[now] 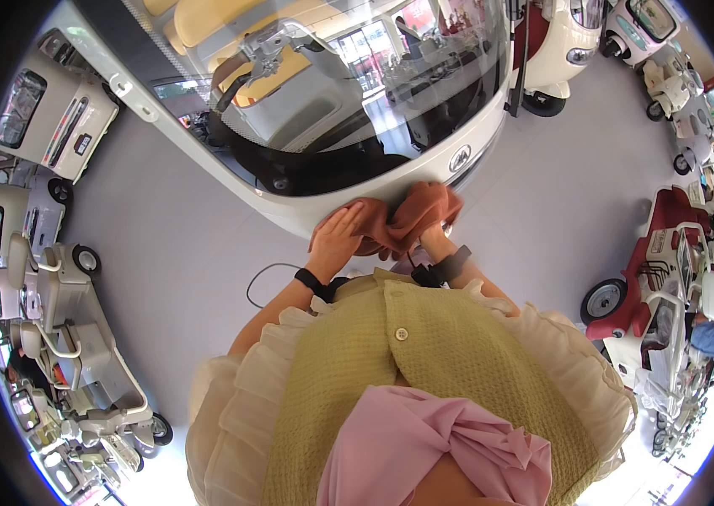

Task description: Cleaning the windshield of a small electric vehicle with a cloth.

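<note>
A reddish-brown cloth [408, 221] lies bunched against the lower front of a cream-white small vehicle [289, 205], just below its windshield. My left hand [338, 239] rests on the left part of the cloth, its fingers stretched out nearly flat. On the other side, my right hand [434, 239] is closed in the folds, which cover most of its fingers. The cloth spans both hands in a loose heap. Dark bands circle both my wrists.
Behind the windshield [374, 110] are a handlebar and tan seats. A thin dark cable [254, 282] loops on the grey floor [171, 228] by my left forearm. Light-coloured vehicles [62, 110] line the left. A red and white three-wheeler [652, 261] stands right, with a person in blue [713, 337] beyond.
</note>
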`<state>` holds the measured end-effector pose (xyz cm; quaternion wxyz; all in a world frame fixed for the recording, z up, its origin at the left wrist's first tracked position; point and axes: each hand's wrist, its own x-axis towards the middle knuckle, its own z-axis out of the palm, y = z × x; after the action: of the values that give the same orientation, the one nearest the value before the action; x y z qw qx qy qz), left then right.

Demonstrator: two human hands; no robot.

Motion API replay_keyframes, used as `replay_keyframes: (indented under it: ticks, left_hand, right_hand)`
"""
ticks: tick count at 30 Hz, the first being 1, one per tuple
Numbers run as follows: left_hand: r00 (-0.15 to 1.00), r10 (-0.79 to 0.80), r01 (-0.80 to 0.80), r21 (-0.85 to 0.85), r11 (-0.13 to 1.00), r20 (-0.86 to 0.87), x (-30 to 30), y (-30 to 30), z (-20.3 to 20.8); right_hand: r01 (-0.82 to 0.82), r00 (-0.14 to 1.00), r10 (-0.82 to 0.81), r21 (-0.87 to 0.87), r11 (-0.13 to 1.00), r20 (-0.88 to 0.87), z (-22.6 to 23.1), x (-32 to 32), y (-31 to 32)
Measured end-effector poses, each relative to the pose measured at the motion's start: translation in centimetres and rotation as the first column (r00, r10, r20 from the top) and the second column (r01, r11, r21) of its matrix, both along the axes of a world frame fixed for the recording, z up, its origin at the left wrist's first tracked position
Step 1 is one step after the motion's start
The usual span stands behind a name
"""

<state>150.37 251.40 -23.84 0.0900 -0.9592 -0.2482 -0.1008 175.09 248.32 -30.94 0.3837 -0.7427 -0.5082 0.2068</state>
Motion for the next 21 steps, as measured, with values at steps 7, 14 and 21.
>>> replay_keyframes:
  ticks: [7,14,21]
  left_hand:
    - [0.82,0.407,-0.494,0.14,0.858,0.402,-2.4,2.2,5.5]
    - [0.583,0.549,-0.597,-0.143,0.79,0.599,-2.3,7.1,14.4]
    - [0.29,0.392,-0.549,-0.183,0.816,0.873,-1.3,9.1,16.1]
  right_hand:
    - [-0.056,0.886,0.206,0.344,0.937,-0.415,11.5,-4.1,5.4]
    - [-0.426,0.827,-0.046,0.678,0.599,0.561,25.5,-5.4,12.5]
    - [-0.443,0.467,-0.24,0.46,0.77,0.851,31.0,-8.9,14.2]
